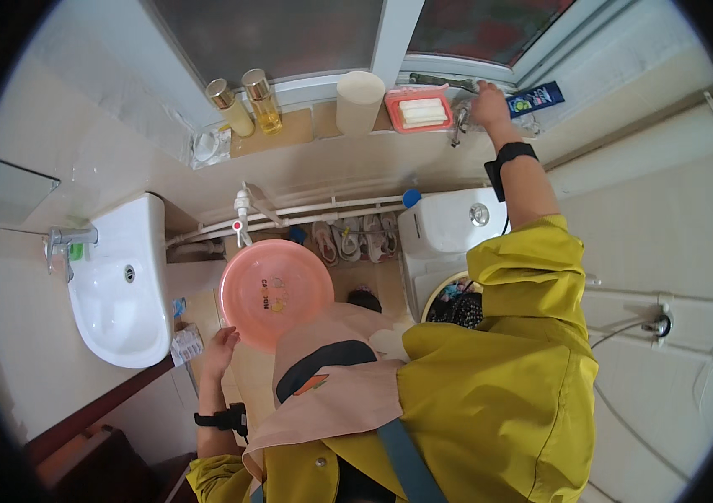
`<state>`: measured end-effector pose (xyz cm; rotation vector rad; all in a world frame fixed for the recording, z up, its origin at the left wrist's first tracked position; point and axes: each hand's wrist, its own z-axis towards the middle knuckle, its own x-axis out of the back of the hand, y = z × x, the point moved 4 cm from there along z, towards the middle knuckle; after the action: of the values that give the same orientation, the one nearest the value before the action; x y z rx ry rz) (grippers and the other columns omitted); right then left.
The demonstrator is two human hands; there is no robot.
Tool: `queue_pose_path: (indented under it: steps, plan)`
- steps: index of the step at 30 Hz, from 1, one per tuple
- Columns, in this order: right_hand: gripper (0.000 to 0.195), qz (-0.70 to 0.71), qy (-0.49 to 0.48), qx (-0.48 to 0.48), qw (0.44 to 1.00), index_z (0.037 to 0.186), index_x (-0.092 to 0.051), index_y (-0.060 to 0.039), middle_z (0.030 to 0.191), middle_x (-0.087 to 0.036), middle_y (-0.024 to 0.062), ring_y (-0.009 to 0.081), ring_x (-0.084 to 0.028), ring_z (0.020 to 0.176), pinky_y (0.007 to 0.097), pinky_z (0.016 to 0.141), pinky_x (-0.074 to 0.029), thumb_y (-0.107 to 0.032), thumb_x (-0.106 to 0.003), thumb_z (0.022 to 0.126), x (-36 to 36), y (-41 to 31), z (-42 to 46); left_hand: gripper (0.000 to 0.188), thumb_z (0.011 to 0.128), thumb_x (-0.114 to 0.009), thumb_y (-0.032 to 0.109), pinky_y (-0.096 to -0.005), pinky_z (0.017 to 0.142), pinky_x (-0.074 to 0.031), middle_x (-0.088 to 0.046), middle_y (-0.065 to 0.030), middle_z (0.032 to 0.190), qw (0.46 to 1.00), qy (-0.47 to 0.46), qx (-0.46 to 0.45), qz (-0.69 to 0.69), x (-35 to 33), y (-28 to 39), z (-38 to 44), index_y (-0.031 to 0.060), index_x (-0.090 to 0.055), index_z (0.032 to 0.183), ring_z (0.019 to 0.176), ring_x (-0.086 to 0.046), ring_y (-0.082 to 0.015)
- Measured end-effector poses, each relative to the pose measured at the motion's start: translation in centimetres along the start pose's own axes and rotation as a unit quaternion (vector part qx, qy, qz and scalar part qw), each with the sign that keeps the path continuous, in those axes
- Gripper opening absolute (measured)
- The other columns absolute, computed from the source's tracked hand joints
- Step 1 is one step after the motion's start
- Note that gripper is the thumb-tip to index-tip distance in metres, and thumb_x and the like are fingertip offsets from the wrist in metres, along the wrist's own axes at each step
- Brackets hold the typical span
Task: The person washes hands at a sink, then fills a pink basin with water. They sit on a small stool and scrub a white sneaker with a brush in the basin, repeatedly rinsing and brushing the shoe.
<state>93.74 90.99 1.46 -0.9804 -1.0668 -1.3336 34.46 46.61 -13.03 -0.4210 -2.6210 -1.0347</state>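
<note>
My right hand (491, 105) reaches to the window ledge, its fingertips at the end of a dark green-handled brush (441, 80). Whether the fingers have closed on the brush cannot be made out. Left of that hand, bars of white soap (422, 113) lie in a pink soap dish (396, 116). On its right is a dark blue squeeze tube (535, 99) bearing writing. My left hand (221, 351) hangs beside a pink plastic basin (243, 270), holding nothing, fingers loosely curved. The basin, with a printed cartoon on its bottom, sits below a wall tap (242, 217).
A white washbasin (105, 308) projects at the left. Two gold-capped bottles (263, 104) and a beige cylinder (359, 107) stand on the ledge. Several shoes (349, 239) line the wall beneath pipes. On the right, a white washing machine (444, 220) has clothes (457, 308) in its tub.
</note>
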Motion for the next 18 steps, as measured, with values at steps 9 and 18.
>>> queue_pose_path:
  steps: [9, 18]
  plan:
    - [0.031, -0.139, -0.092, 0.016, 0.986, 0.113, -0.054, -0.0144, 0.114, -0.052, 0.0112, 0.0286, -0.045, 0.114, 0.0499, 0.097, -0.033, -0.014, -0.044, 0.084, -4.7, 2.6, 5.2, 0.036, 0.090, -0.051, 0.018, -0.0294, 0.086, -0.045, -0.060, -0.0166, 0.106, 0.998, 0.002, -0.003, 0.064, -4.2, 4.5, -0.6, -0.0061, -0.049, 0.116, 0.099, -0.058, -0.0206]
    - [0.039, -0.162, 0.051, 0.044, 0.985, 0.108, -0.054, -0.0140, 0.099, -0.051, 0.0108, 0.0297, -0.051, 0.098, 0.0473, 0.082, -0.043, -0.019, -0.063, 0.070, 1.0, 3.8, 2.9, 0.034, 0.090, -0.050, 0.019, -0.0284, 0.084, -0.045, -0.061, -0.0157, 0.103, 0.997, -0.013, -0.059, 0.058, -5.1, 5.9, 1.7, -0.0053, -0.051, 0.114, 0.097, -0.058, -0.0198]
